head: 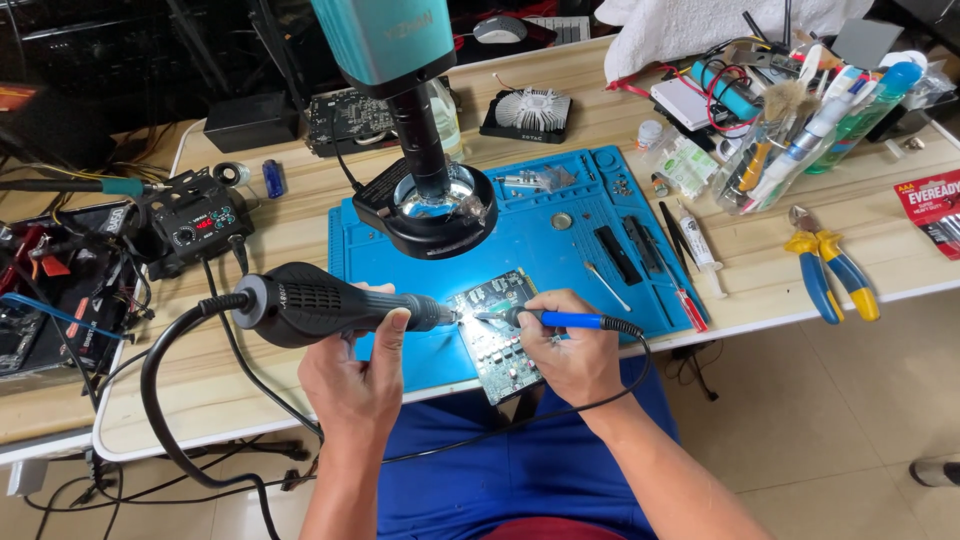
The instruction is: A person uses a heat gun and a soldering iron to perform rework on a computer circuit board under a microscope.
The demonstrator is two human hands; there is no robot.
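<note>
My left hand [352, 370] grips a black hot-air tool [320, 303] by its handle, its metal nozzle pointing right at a green circuit board [495, 340]. My right hand [565, 345] holds a blue-handled soldering iron [560, 319], tip pointing left onto the same lit spot on the board. The board lies tilted on the front edge of a blue work mat [540, 240], under a microscope with a ring light [430, 205]. Cables run from both tools down past my lap.
A black rework station [200, 222] stands at the left. Tweezers, a syringe and a swab lie on the mat's right. Yellow-and-blue pliers [830, 275], a clear holder of brushes [780, 140], a heatsink [530, 110] and a battery pack [930, 210] sit around.
</note>
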